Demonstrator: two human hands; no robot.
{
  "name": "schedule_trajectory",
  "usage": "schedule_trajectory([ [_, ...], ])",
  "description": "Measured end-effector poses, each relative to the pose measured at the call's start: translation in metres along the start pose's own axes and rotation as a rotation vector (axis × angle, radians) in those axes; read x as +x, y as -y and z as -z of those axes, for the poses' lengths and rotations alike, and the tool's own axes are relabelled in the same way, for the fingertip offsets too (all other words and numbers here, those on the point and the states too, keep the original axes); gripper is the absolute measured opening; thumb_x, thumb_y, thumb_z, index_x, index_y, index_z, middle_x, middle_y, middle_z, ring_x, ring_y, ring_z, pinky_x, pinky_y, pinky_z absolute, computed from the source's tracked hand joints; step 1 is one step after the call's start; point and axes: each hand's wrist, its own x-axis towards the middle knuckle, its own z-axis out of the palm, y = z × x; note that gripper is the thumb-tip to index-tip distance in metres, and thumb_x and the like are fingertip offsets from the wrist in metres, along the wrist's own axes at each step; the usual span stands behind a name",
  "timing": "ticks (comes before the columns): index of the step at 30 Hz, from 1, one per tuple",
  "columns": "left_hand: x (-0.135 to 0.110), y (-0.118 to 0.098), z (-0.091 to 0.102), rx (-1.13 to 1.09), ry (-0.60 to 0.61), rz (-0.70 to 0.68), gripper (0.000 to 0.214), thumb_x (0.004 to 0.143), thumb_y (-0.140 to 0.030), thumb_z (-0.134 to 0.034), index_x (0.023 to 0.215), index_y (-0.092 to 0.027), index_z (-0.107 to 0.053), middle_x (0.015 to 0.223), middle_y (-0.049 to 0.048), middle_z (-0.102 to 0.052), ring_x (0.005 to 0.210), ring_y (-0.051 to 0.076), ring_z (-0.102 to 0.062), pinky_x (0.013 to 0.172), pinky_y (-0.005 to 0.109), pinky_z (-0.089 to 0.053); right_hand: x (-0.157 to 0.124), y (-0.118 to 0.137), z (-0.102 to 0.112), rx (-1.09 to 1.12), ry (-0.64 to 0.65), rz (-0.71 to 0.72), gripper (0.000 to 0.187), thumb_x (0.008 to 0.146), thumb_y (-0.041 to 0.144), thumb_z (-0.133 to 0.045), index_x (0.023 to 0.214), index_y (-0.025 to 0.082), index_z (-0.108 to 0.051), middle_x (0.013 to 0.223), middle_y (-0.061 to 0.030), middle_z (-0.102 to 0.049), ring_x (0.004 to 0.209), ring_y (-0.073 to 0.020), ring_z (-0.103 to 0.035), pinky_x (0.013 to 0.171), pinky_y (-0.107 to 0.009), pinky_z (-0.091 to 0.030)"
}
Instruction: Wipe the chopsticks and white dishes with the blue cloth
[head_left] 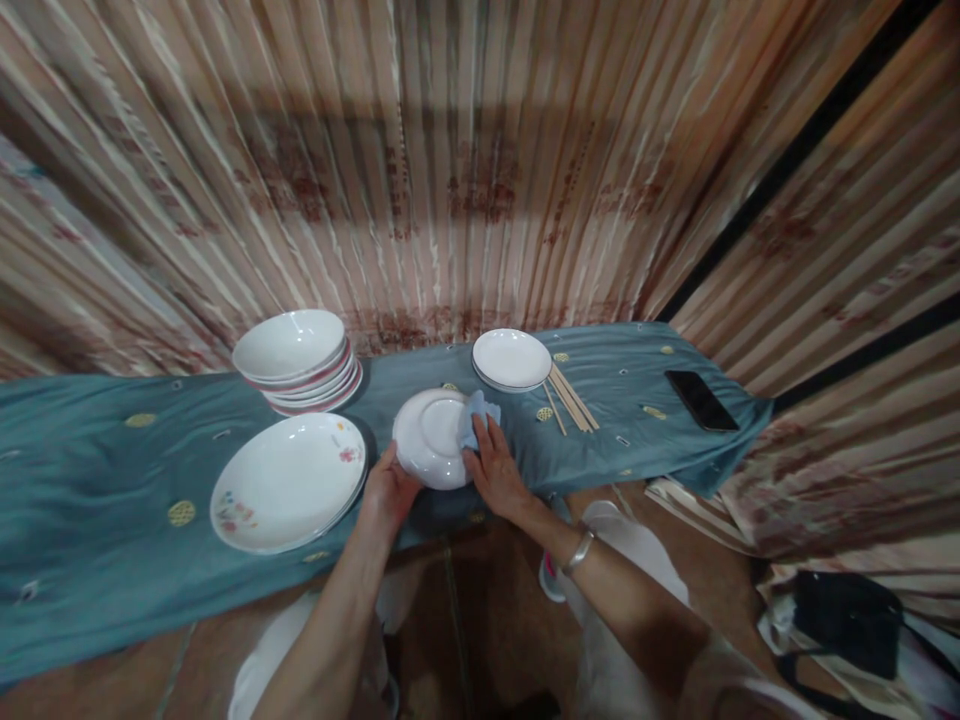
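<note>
A white plate [431, 440], its underside with the foot ring turned toward me, is held above the near part of the table. My left hand [388, 488] grips its lower left rim, thumb on the underside. My right hand [495, 468] presses a light blue cloth [480, 415] against the plate's right side, fingers closed over the cloth. Left of the plate lie large oval plates [289, 485] with a flower print, one on another. Beyond my right hand sits a small stack of white plates [512, 358] beside several wooden chopsticks [574, 398].
A stack of white bowls [291, 345] with red bands stands at the back left. A black phone [701, 400] lies near the right end of the blue-green tablecloth [90, 530]. Curtains [450, 180] hang right behind the table. A dark bag [847, 620] is at lower right.
</note>
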Motion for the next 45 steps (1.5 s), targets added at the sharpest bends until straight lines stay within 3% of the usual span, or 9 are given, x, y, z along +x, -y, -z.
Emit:
schedule_trajectory([
  [9,-0.001,0.002,-0.003,0.042,-0.042,0.005,0.037,0.095,-0.021,-0.033,0.118,-0.013,-0.060,0.072,0.0048,-0.072,0.090,0.023,-0.068,0.093,0.040,-0.050,-0.024,0.011,0.002,-0.096,0.062,0.071,0.067,0.097,0.036,-0.037,0.151,0.014,-0.004,0.157,-0.0204,-0.009,0.145,-0.0328,-0.006,0.112,-0.058,-0.026],
  [18,-0.002,0.004,-0.001,0.046,-0.017,-0.022,0.042,0.095,-0.025,-0.034,0.128,-0.008,-0.054,0.096,0.0110,-0.073,0.095,0.023,-0.067,0.090,0.038,-0.052,-0.041,0.027,0.004,-0.177,0.116,0.204,0.078,0.090,0.024,-0.049,0.151,0.012,-0.001,0.157,-0.0217,0.005,0.145,-0.0350,0.002,0.110,-0.059,-0.028],
  [28,0.012,0.007,0.012,-0.052,0.062,0.019,0.044,0.095,-0.029,-0.034,0.133,-0.014,-0.052,0.102,0.0119,-0.072,0.094,0.024,-0.068,0.089,0.039,-0.051,-0.052,0.039,0.001,-0.245,0.181,0.261,0.073,0.087,0.024,-0.056,0.148,0.009,-0.019,0.156,-0.0255,-0.005,0.145,-0.0367,0.002,0.106,-0.061,-0.030],
  [35,0.002,0.005,0.002,-0.047,0.011,-0.044,0.043,0.096,-0.027,-0.030,0.125,-0.010,-0.058,0.089,0.0083,-0.075,0.095,0.020,-0.068,0.098,0.035,-0.046,-0.050,0.050,0.000,-0.295,0.296,0.320,0.065,0.086,0.027,-0.059,0.144,0.014,-0.034,0.154,-0.0226,-0.021,0.144,-0.0369,-0.011,0.107,-0.059,-0.030],
  [45,-0.003,0.001,0.000,-0.030,0.086,-0.013,0.049,0.096,-0.037,-0.028,0.104,-0.008,-0.066,0.090,0.0141,-0.074,0.097,0.028,-0.067,0.092,0.043,-0.050,-0.032,0.054,0.002,-0.309,0.229,0.442,0.050,0.090,0.021,-0.047,0.139,0.014,-0.042,0.151,-0.0166,-0.033,0.144,-0.0291,-0.018,0.110,-0.051,-0.031],
])
